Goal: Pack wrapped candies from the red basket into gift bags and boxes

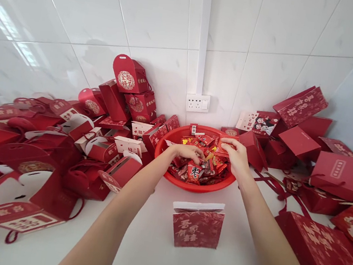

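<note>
A red plastic basket (199, 188) stands by the wall, filled with small wrapped snacks (194, 173), mostly in red wrappers. My left hand (189, 153) is down among them, its fingers curled at the middle of the heap; whatever is in its fingertips is hidden. At the basket's right rim, my right hand (235, 154) is closed, thumb and fingers pinching a flat red packet (225, 145). Between my forearms, on the white table, a red paper gift bag (197, 228) with pale lettering stands upright, its white inside showing along the top.
Many red gift boxes (35, 186), some with raised flaps, crowd the left side. A stack of boxes (131, 79) leans near the wall. More red bags (339, 174) are piled at right, with a large one (321, 249) lying nearer. A wall socket (197, 103) is behind the basket.
</note>
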{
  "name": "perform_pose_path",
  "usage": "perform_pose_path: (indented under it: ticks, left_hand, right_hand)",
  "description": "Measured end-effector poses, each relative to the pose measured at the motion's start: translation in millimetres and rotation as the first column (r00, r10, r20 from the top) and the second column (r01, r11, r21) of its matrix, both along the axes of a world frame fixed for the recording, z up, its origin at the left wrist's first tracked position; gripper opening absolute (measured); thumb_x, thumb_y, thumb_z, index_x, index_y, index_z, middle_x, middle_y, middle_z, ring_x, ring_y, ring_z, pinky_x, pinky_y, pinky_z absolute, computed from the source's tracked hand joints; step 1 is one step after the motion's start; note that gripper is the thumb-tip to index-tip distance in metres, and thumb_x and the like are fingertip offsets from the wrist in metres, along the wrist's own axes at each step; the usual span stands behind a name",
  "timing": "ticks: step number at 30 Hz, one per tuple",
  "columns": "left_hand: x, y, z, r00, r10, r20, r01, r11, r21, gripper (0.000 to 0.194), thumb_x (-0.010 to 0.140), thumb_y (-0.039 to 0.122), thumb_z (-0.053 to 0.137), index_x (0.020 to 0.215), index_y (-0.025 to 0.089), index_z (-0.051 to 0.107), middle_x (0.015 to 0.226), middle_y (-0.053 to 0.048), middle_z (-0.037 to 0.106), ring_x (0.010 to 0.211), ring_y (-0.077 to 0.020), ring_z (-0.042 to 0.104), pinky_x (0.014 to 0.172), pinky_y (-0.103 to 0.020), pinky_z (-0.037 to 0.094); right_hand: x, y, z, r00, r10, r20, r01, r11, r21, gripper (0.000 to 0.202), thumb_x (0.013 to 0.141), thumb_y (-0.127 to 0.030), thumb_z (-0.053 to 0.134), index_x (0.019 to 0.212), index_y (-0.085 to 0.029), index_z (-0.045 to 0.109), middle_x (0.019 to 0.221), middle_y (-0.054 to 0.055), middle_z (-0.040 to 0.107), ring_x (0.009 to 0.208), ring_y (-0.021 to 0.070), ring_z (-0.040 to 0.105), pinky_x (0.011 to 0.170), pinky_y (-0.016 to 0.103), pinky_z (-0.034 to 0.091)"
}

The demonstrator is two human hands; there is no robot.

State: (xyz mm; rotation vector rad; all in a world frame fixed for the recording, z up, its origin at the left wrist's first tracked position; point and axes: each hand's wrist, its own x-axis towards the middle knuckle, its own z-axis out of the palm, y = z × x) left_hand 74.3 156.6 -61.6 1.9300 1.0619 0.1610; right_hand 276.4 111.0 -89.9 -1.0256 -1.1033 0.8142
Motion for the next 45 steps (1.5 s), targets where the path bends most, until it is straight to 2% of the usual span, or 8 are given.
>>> perform_pose_path:
  ticks: [7, 12, 17, 22, 26, 33, 42, 45]
  left_hand:
    - [-1, 4, 0.3, 0.923, 0.236, 0.302, -0.270, 0.960, 0.075, 0.035, 0.069, 0.032, 0.075, 0.101, 0.018, 0.078, 0.110, -0.006, 0.076, 0.107, -0.0248, 0.067, 0.099, -0.033, 0.049]
    - [-1, 8, -5.3, 0.847, 0.340, 0.409, -0.401, 0.913, 0.072, 0.035, 0.080, 0.044, 0.072, 0.099, 0.015, 0.079, 0.102, -0.008, 0.078, 0.097, -0.0240, 0.069, 0.092, -0.033, 0.051]
    - [-4, 16, -10.8, 0.780, 0.448, 0.437, -0.529, 0.845, 0.078, 0.049, 0.090, 0.059, 0.061, 0.094, 0.013, 0.078, 0.080, -0.008, 0.077, 0.091, -0.0267, 0.067, 0.089, -0.037, 0.049]
    - [-5, 22, -13.7, 0.759, 0.498, 0.420, -0.579, 0.811, 0.083, 0.040, 0.092, 0.052, 0.062, 0.086, 0.015, 0.076, 0.069, -0.006, 0.073, 0.087, -0.0260, 0.065, 0.085, -0.037, 0.048]
    - [-4, 22, -13.7, 0.766, 0.480, 0.428, -0.568, 0.817, 0.100, 0.026, 0.081, 0.042, 0.072, 0.082, 0.016, 0.075, 0.069, -0.003, 0.070, 0.080, -0.0221, 0.064, 0.079, -0.033, 0.049]
    - [-5, 21, -11.6, 0.730, 0.472, 0.495, -0.602, 0.787, 0.138, 0.033, 0.077, 0.038, 0.075, 0.099, 0.013, 0.072, 0.079, -0.002, 0.070, 0.075, -0.0157, 0.062, 0.077, -0.028, 0.050]
    - [-6, 17, -10.3, 0.729, 0.548, 0.411, -0.663, 0.716, 0.221, 0.026, 0.083, 0.040, 0.069, 0.090, 0.016, 0.076, 0.080, -0.003, 0.074, 0.084, -0.0208, 0.068, 0.087, -0.031, 0.051]
    - [-8, 17, -8.9, 0.692, 0.623, 0.364, -0.718, 0.645, 0.261, 0.028, 0.089, 0.037, 0.059, 0.094, 0.017, 0.078, 0.092, -0.006, 0.077, 0.098, -0.0248, 0.069, 0.095, -0.033, 0.049]
  right_hand:
    - [-1, -2, 2.7, 1.000, -0.008, -0.009, 0.008, 1.000, 0.002, 0.018, 0.062, -0.031, 0.071, 0.078, -0.023, 0.074, 0.095, 0.004, 0.077, 0.099, 0.0258, 0.068, 0.094, 0.041, 0.052]
    - [-1, -2, 2.4, 1.000, -0.006, -0.007, 0.006, 1.000, -0.004, 0.017, 0.063, -0.031, 0.071, 0.078, -0.023, 0.075, 0.095, 0.004, 0.077, 0.097, 0.0256, 0.069, 0.093, 0.041, 0.053]
    - [0, -2, 2.2, 1.000, -0.002, 0.007, 0.002, 1.000, -0.002, 0.016, 0.063, -0.029, 0.072, 0.077, -0.023, 0.075, 0.095, 0.004, 0.077, 0.100, 0.0263, 0.068, 0.097, 0.042, 0.051]
    - [-1, -3, 3.3, 1.000, 0.002, 0.006, -0.002, 1.000, -0.008, 0.016, 0.064, -0.028, 0.071, 0.078, -0.023, 0.075, 0.095, 0.004, 0.077, 0.101, 0.0260, 0.068, 0.097, 0.041, 0.050]
    - [-1, -3, 3.3, 1.000, 0.000, 0.000, 0.000, 1.000, -0.014, 0.017, 0.063, -0.028, 0.071, 0.079, -0.023, 0.075, 0.094, 0.004, 0.076, 0.099, 0.0256, 0.068, 0.098, 0.042, 0.050]
    - [-2, -3, 3.2, 1.000, 0.005, -0.004, -0.005, 1.000, -0.016, 0.018, 0.062, -0.029, 0.072, 0.078, -0.022, 0.075, 0.098, 0.004, 0.077, 0.100, 0.0264, 0.067, 0.100, 0.043, 0.049]
    - [-1, -3, 2.1, 0.999, 0.034, 0.002, -0.034, 0.999, -0.005, 0.029, 0.063, -0.028, 0.069, 0.091, -0.022, 0.076, 0.110, 0.004, 0.077, 0.107, 0.0285, 0.067, 0.103, 0.046, 0.049]
    - [-1, -2, 0.7, 0.999, 0.032, -0.009, -0.032, 0.999, -0.009, 0.038, 0.063, -0.028, 0.068, 0.100, -0.023, 0.076, 0.114, 0.005, 0.076, 0.108, 0.0291, 0.067, 0.100, 0.046, 0.052]
